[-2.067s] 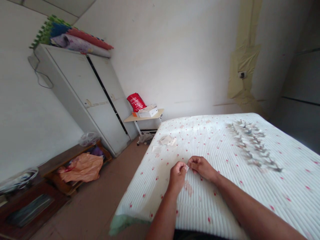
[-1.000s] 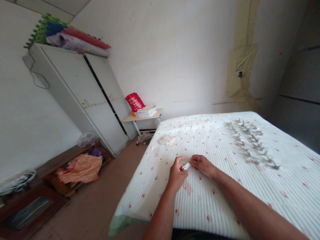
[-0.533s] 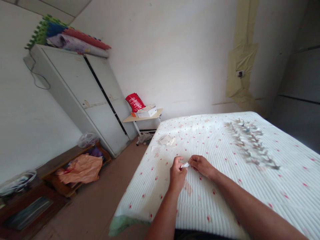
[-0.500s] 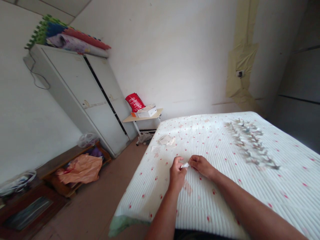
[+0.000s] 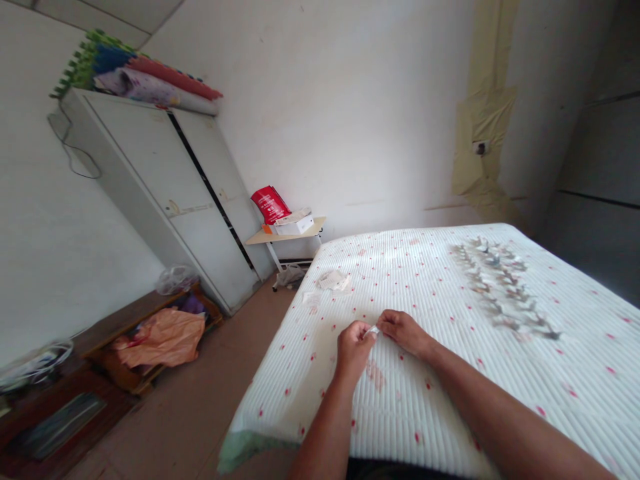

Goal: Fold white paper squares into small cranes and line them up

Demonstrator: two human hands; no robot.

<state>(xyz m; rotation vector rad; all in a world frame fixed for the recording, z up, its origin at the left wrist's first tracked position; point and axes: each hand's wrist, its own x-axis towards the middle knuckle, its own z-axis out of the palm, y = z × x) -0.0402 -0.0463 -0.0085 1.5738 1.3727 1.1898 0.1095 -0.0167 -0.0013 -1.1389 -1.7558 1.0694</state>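
Note:
A small folded piece of paper (image 5: 373,330), pale with grey marks, is pinched between both hands above the bed. My left hand (image 5: 354,341) grips its left part, thumb and fingers closed and covering much of it. My right hand (image 5: 400,327) pinches the opposite end with its fingertips. To the right, several small folded paper figures (image 5: 505,283), which look like paper cranes, stand in rows on the quilt. Beyond my left hand lies a loose stack of paper pieces (image 5: 334,280), with a single sheet (image 5: 313,299) beside it.
The striped quilt (image 5: 425,267) with red dots covers the bed under my hands. Behind the bed's left corner, a small table (image 5: 260,237) bears a red bag (image 5: 270,204) and a white box (image 5: 295,225). A grey cabinet (image 5: 145,160) and a low wooden unit (image 5: 107,333) stand left.
My left fingers, raised and more spread before, have curled down over the folded paper, so less of it shows. The right hand has hardly moved.

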